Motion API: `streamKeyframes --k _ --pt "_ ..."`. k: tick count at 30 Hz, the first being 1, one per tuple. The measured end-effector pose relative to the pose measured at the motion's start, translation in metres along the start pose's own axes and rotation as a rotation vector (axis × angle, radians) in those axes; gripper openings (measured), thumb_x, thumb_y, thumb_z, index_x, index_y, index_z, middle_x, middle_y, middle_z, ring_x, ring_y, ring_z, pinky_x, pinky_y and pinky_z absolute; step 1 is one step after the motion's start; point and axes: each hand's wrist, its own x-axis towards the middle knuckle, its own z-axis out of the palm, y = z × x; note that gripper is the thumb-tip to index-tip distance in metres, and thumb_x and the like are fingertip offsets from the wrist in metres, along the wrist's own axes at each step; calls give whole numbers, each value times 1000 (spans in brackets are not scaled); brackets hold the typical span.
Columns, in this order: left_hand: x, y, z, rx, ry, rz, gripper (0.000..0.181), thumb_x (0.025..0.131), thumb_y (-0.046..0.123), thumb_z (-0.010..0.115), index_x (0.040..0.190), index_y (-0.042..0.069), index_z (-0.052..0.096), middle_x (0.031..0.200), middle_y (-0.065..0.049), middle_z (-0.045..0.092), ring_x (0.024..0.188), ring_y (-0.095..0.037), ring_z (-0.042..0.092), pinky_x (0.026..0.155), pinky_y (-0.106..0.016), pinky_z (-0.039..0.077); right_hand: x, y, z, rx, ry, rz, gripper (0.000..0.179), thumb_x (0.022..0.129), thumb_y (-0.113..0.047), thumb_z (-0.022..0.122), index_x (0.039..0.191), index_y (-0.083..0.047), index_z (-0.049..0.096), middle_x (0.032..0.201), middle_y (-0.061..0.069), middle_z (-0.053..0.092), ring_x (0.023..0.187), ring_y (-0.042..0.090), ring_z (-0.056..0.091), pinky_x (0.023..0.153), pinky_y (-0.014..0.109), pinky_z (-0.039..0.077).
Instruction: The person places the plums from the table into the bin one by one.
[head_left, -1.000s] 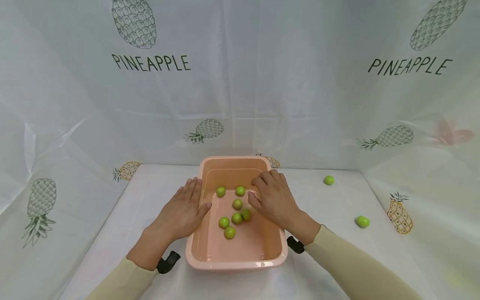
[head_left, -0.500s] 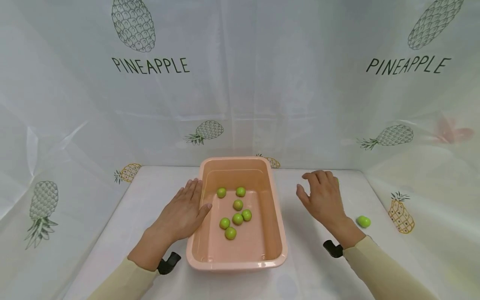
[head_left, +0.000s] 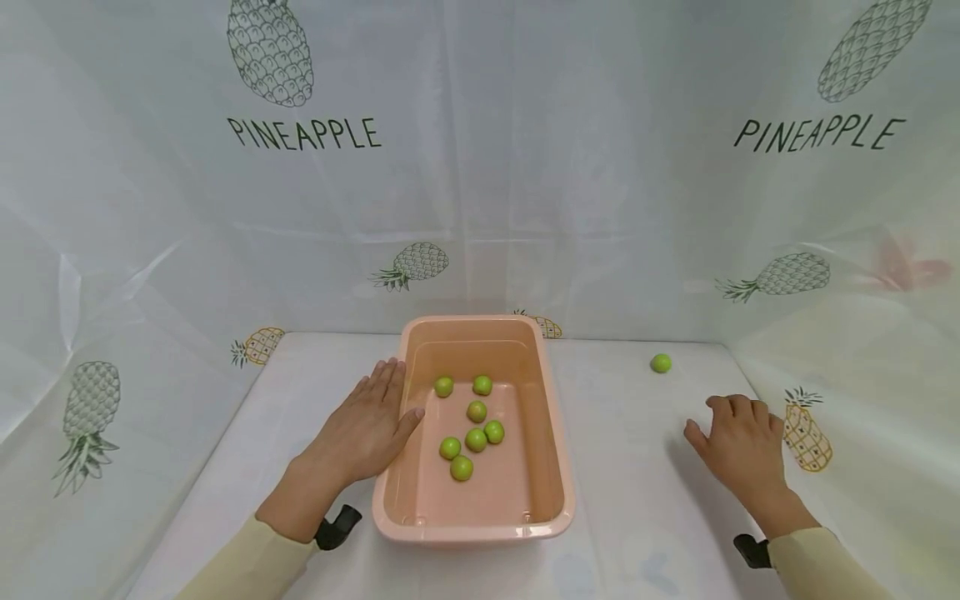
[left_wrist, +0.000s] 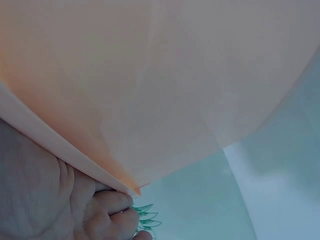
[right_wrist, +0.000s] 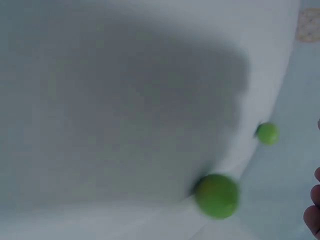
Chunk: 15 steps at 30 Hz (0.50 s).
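Observation:
My left hand (head_left: 360, 429) lies along the left side of a pink plastic basin (head_left: 474, 532), fingers straight against the rim and thumb over the edge. The left wrist view shows its palm beside the basin wall (left_wrist: 165, 100). Inside the basin sit several small round green fruits (head_left: 461, 468). Out to the right, my right hand (head_left: 742, 446) hovers over the table, fingers loosely bent and holding nothing. A green fruit (right_wrist: 216, 196) lies below it in the right wrist view; the hand hides this one from the head view. Another green fruit (head_left: 661, 363) rests farther back.
A white cloth-covered table (head_left: 622, 450) carries the basin and loose fruits. Behind and on both sides hangs a pale sheet (head_left: 585, 183) printed with pineapples, meeting the table's back edge.
My empty right hand has left the space above the basin and moved right, past the back fruit, to over the nearer one. The left hand and basin have stayed put.

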Motion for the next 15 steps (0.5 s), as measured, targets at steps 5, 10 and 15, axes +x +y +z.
streamKeyframes --k 5,10,15 --pt "0 0 0 -5 -2 0 75 103 46 39 150 -10 22 155 -27 22 144 -38 18 114 -51 23 -18 25 -2 -28 -146 79 48 79 -33 70 107 4 59 108 30 53 97 52 41 73 65 29" --pt "0 -1 0 -6 -4 4 75 103 46 39 150 -10 22 155 -26 22 144 -38 18 114 -51 23 -30 40 -3 -74 -246 98 57 82 -39 72 112 6 54 107 31 50 99 52 37 74 68 28" --pt "0 -1 0 -5 -7 7 75 103 46 39 150 -10 22 155 -26 21 144 -38 18 114 -51 23 -36 49 -2 -96 -316 115 62 82 -42 72 113 7 52 104 29 49 99 52 36 71 67 28"
